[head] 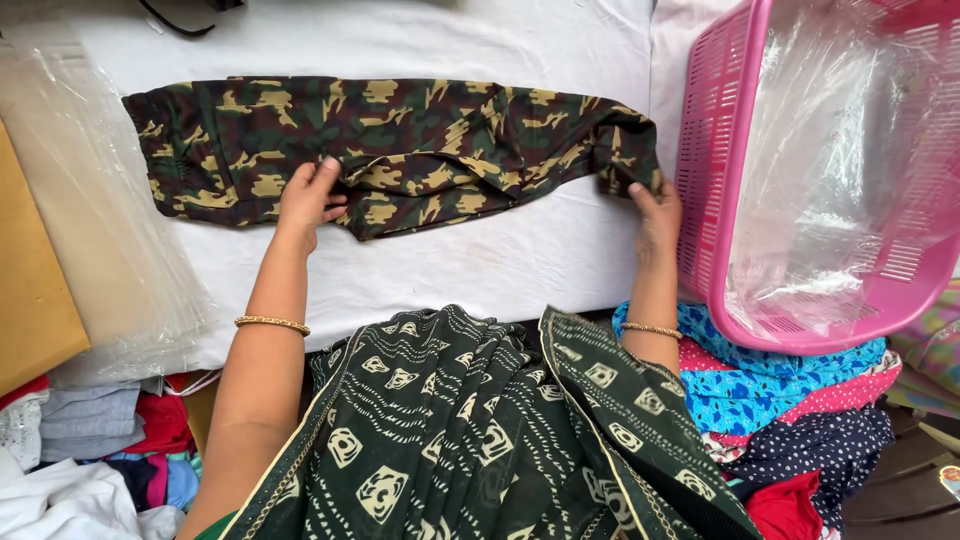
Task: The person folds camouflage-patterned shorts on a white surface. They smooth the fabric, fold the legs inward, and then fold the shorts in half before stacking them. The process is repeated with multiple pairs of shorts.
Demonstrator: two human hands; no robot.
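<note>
A camouflage garment point(420, 140) in green, brown and tan lies folded lengthwise across a white cloth-covered table point(480, 270). My left hand point(308, 195) presses on its lower edge near the middle, fingers pinching the fabric. At the garment's right end my right hand point(655, 210) grips the corner of the cloth. Both wrists carry a gold bangle. A dark green patterned drape covers my lap at the bottom of the view.
A pink plastic laundry basket point(715, 150) lined with clear plastic stands at the right. Under it lie blue, pink and red clothes point(780, 400). Clear plastic bags point(90, 220) and a cardboard piece point(25, 280) sit at the left, above a heap of mixed clothes point(90, 450).
</note>
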